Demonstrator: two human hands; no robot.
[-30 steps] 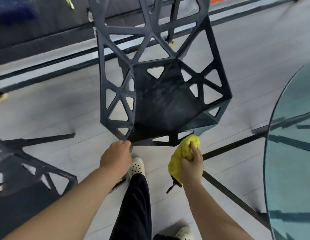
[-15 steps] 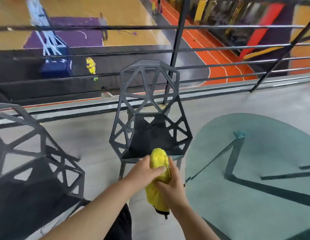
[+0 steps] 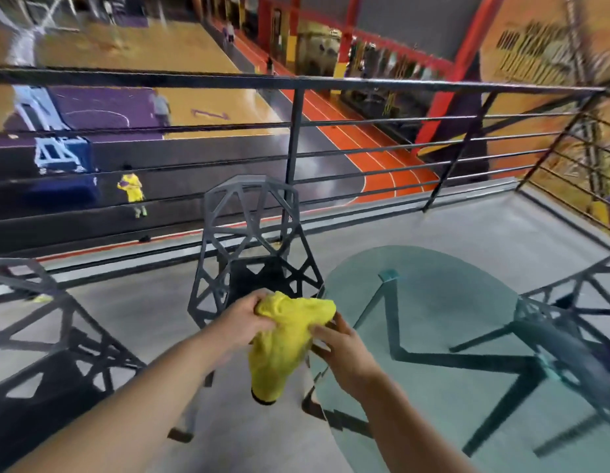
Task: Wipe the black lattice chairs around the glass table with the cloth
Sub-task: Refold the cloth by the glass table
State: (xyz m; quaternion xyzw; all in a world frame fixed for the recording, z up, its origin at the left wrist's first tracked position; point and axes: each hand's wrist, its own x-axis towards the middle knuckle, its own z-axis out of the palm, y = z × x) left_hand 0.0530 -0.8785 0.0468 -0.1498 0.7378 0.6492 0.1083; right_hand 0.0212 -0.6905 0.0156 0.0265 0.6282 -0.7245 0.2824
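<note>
Head view — yellow cloth (image 3: 283,343) bunched, drooping, held by left hand (image 3: 242,321), right hand (image 3: 345,343)

A black metal railing (image 3: 365,84) of horizontal bars runs along the edge of the grey concrete floor (image 3: 433,227). Beyond and below it lies a tan wooden basketball court (image 3: 208,63) with a purple painted key (image 3: 102,107). Beside the court curves an orange running track (image 3: 375,155) with white lane lines. A figure in a yellow kit (image 3: 131,187) stands near a blue padded hoop base (image 3: 63,155). A slanted red steel column (image 3: 443,97) rises at the right, next to a yellow wall with blurred dark lettering (image 3: 532,46).
</note>
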